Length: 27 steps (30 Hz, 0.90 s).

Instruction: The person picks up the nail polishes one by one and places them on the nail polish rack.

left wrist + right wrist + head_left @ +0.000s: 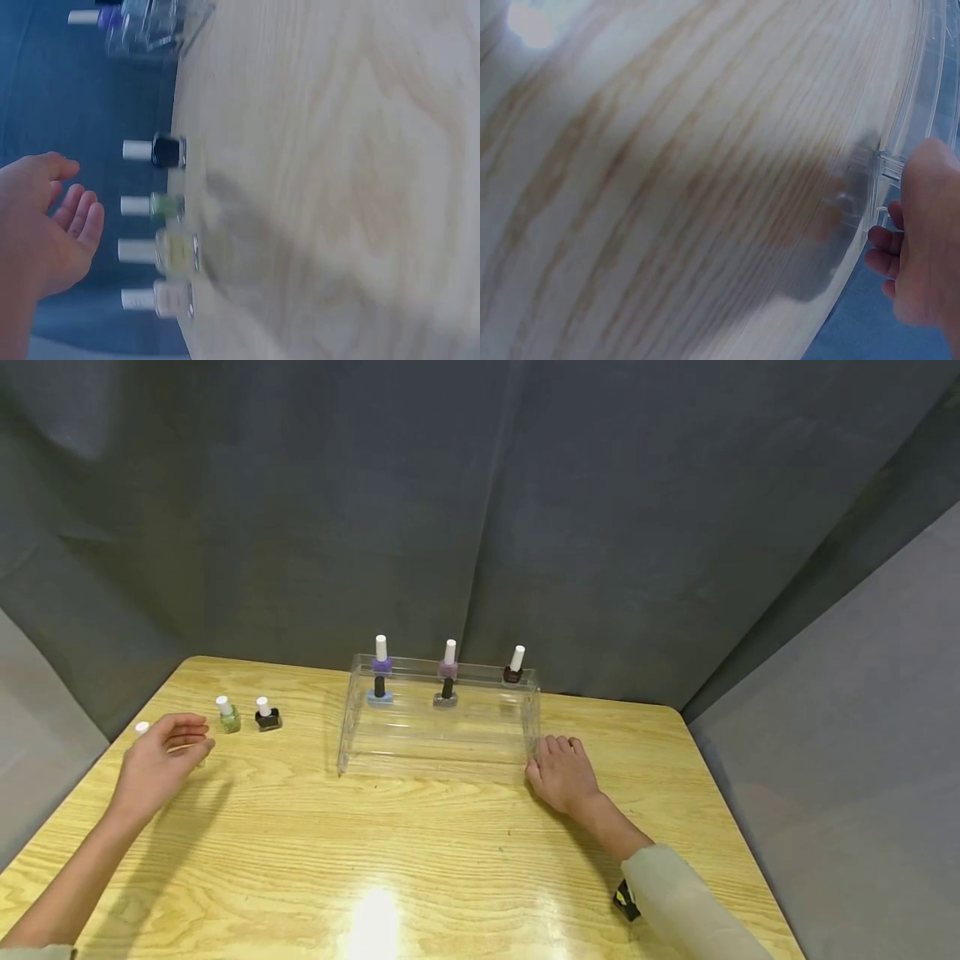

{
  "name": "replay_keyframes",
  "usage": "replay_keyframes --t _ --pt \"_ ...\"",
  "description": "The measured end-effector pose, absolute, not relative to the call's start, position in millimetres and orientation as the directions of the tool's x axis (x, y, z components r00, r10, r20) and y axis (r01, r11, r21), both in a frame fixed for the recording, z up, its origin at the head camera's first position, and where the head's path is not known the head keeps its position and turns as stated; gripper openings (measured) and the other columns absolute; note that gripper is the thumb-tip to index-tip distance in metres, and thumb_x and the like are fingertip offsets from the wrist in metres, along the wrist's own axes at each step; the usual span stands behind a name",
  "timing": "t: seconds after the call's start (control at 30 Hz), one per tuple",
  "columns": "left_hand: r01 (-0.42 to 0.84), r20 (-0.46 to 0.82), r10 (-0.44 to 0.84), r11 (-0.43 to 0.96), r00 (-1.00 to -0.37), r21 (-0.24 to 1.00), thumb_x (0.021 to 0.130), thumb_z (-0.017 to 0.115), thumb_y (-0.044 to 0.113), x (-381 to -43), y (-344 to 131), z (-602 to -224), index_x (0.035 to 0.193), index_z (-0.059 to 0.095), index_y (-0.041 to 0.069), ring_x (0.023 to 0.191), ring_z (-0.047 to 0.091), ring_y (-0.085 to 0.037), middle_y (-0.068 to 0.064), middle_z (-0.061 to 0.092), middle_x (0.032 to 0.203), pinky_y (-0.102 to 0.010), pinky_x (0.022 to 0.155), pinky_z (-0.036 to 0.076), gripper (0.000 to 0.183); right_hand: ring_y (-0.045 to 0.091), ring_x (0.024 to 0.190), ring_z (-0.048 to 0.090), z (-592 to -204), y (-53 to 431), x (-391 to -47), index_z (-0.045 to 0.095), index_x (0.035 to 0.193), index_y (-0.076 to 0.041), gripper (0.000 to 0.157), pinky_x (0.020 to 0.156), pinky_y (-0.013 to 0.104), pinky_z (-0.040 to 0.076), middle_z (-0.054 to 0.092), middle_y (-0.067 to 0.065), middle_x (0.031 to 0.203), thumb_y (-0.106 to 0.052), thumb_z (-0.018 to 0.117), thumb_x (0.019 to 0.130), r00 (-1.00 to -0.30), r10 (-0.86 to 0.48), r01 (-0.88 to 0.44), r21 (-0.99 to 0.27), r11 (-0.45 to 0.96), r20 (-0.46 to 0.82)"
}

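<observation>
My left hand [161, 764] hovers at the table's left with fingers loosely bent and nothing held. Near it stand nail polish bottles with white caps: black [267, 719], green [229, 720], yellow [178, 251] and pale pink [172, 298]. In the head view the hand largely hides the yellow and pale ones. A clear stepped display rack [435, 768] stands at mid-table, its right front corner gripped by my right hand [562, 774]. Its top step bears purple [382, 665], mauve [447, 670] and dark red [512, 676] polishes; below sit blue [379, 697] and grey [445, 700] ones with black caps.
A small black item with a yellow mark [625, 900] lies partly under the right sleeve [690, 902]. Dark cloth [337, 527] hangs behind the wooden table [300, 860], and pale panels [840, 710] flank it.
</observation>
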<state>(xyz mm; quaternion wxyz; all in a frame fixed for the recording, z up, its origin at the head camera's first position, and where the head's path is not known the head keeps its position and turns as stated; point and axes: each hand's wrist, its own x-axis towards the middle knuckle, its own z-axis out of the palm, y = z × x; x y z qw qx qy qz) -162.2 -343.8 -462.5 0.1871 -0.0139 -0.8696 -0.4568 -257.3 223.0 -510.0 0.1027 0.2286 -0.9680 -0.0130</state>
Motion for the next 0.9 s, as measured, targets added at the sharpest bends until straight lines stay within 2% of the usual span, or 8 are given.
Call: replay_keyframes --t 0.1,0.33,0.4,0.53,0.7,0.83,0.87,0.9 --pt "0.150 0.329 -0.206 0.592 -0.922 0.792 0.096 0.065 0.012 -154.9 -355.5 -466.9 0.126 0.052 -0.008 0.093 0.050 0.013 0.011 0.057 0.108 -0.004 0.075 0.043 0.039 0.033 0.083 0.049 -512.2 225.4 -257.1 0.036 0.077 -0.011 0.029 0.091 0.053 0.036 0.039 0.005 0.077 -0.026 0.042 0.102 -0.866 -0.451 -0.448 0.065 0.892 0.216" --pt "0.094 0.328 -0.249 0.649 -0.911 0.755 0.094 0.065 0.008 -150.4 -366.6 -483.8 0.132 0.048 -0.013 0.095 0.042 0.015 -0.031 0.052 0.127 -0.001 0.079 0.039 0.046 0.033 0.082 0.048 -517.9 230.7 -257.4 0.036 0.077 -0.011 0.030 0.091 0.053 0.036 0.039 0.006 0.077 -0.028 0.037 0.103 -0.860 -0.454 -0.455 0.052 0.889 0.235" --pt "0.079 0.312 -0.251 0.650 -0.916 0.756 0.094 0.065 0.008 -150.2 -369.7 -489.1 0.135 0.045 -0.012 0.098 0.045 0.009 -0.032 0.051 0.130 -0.001 0.079 0.038 0.050 0.034 0.084 0.049 -518.5 231.0 -257.8 0.039 0.079 -0.010 0.029 0.091 0.053 0.035 0.041 0.007 0.079 -0.028 0.036 0.103 -0.861 -0.454 -0.456 0.050 0.889 0.227" --pt "0.039 0.272 -0.250 0.666 -0.929 0.745 0.095 0.064 0.011 -150.2 -375.2 -498.2 0.139 0.041 -0.011 0.108 0.055 -0.014 -0.033 0.050 0.131 -0.001 0.077 0.038 0.054 0.033 0.087 0.049 -515.6 228.3 -256.9 0.043 0.083 -0.010 0.027 0.093 0.052 0.035 0.045 0.007 0.083 -0.027 0.037 0.104 -0.874 -0.450 -0.449 0.045 0.892 0.184" --pt "0.013 0.241 -0.245 0.676 -0.939 0.737 0.095 0.064 0.010 -150.3 -378.5 -505.8 0.139 0.040 -0.012 0.104 0.056 -0.015 -0.034 0.049 0.130 -0.002 0.072 0.039 0.055 0.033 0.087 0.049 -516.0 226.7 -258.4 0.043 0.084 -0.011 0.028 0.093 0.052 0.035 0.044 0.006 0.083 -0.028 0.036 0.104 -0.879 -0.446 -0.443 0.054 0.895 0.167" --pt "0.012 0.235 -0.235 0.683 -0.943 0.730 0.096 0.063 0.009 -153.7 -381.1 -509.1 0.140 0.037 -0.014 0.112 0.054 -0.043 -0.038 0.048 0.131 -0.001 0.072 0.038 0.056 0.032 0.087 0.048 -518.6 227.9 -260.5 0.042 0.084 -0.011 0.028 0.094 0.052 0.034 0.043 0.006 0.082 -0.030 0.035 0.104 -0.878 -0.445 -0.442 0.062 0.895 0.177" --pt "0.015 0.238 -0.231 0.688 -0.943 0.726 0.095 0.063 0.008 -155.1 -382.0 -509.6 0.140 0.037 -0.014 0.114 0.053 -0.046 -0.038 0.048 0.131 -0.001 0.072 0.037 0.056 0.032 0.087 0.049 -518.4 228.1 -260.6 0.042 0.084 -0.011 0.028 0.094 0.052 0.034 0.044 0.006 0.082 -0.030 0.035 0.104 -0.878 -0.444 -0.440 0.067 0.896 0.177" --pt "0.021 0.244 -0.226 0.692 -0.943 0.721 0.095 0.063 0.008 -156.7 -383.0 -510.1 0.140 0.038 -0.014 0.115 0.056 -0.039 -0.039 0.048 0.131 0.000 0.072 0.037 0.056 0.032 0.088 0.049 -518.1 228.4 -260.7 0.042 0.084 -0.011 0.028 0.094 0.051 0.034 0.044 0.006 0.082 -0.030 0.035 0.104 -0.879 -0.443 -0.437 0.072 0.896 0.178"
